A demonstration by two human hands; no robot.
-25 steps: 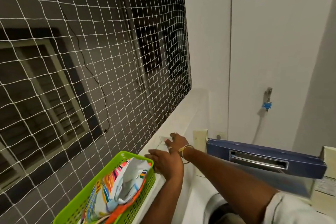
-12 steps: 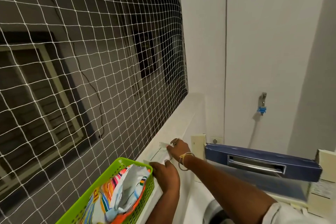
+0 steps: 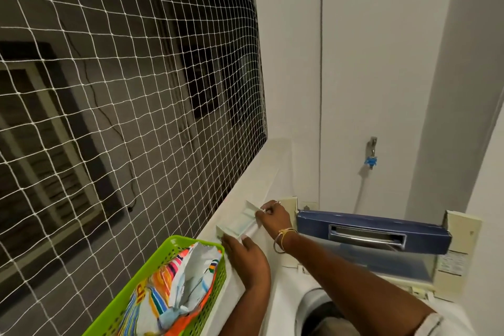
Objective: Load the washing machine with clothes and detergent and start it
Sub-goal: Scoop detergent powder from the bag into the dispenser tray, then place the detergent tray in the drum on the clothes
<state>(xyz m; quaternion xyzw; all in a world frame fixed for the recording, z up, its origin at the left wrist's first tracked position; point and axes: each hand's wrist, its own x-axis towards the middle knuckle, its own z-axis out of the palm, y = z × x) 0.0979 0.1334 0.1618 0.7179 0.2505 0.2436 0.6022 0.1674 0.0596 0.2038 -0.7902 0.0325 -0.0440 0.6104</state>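
Head view: a small pale tray (image 3: 239, 222), probably the detergent holder, is seen lying on the white ledge (image 3: 261, 180) just beyond the green basket (image 3: 161, 254). Its far end is pinched by the right hand (image 3: 274, 217) between thumb and fingertips, and its near end is held by the left hand (image 3: 246, 256), whose thumb and fingers are closed on the rim.

The tray is judged to be thin, stiff plastic that is light, slightly slick and liable to tip if powder is inside. It is best taken by the two short ends and kept level. The detergent bag (image 3: 177, 281) inside the basket is soft and crumpled and is better lifted near its torn mouth.

To the right of the basket the washing machine is seen with its blue lid (image 3: 368, 229) raised and the drum opening (image 3: 313, 305) below. Above the basket a white net (image 3: 136, 90) is stretched across an opening. Well to the right, a tap (image 3: 371, 150) is fixed on the plain wall (image 3: 381, 63).
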